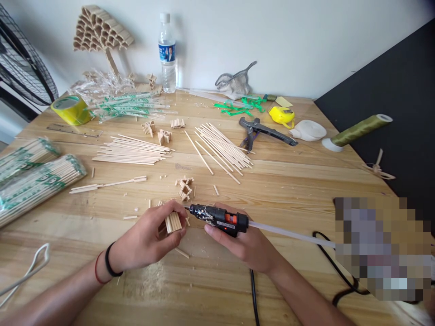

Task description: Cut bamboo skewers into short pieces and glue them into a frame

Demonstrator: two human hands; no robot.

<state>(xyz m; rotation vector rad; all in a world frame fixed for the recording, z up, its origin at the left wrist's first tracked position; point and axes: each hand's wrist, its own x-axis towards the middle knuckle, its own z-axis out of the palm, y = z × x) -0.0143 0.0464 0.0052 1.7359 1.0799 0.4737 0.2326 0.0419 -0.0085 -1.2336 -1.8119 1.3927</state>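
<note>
Above the wooden tabletop (278, 190), the left hand (149, 237) pinches a small block of cut bamboo sticks (173, 222); the right hand (244, 242) grips a black glue gun (219, 218), nozzle pointing left, just beside the block.

One glue gun (219, 218), one water bottle (166, 53), one tape roll (70, 109), one thread spool (358, 130), one cutter (263, 131), two wrapped stick packs (32, 176), two loose stick piles (134, 151).

We are curling our left hand (149, 237) closed, and wrapping our right hand (243, 242) shut, forearms converging.
</note>
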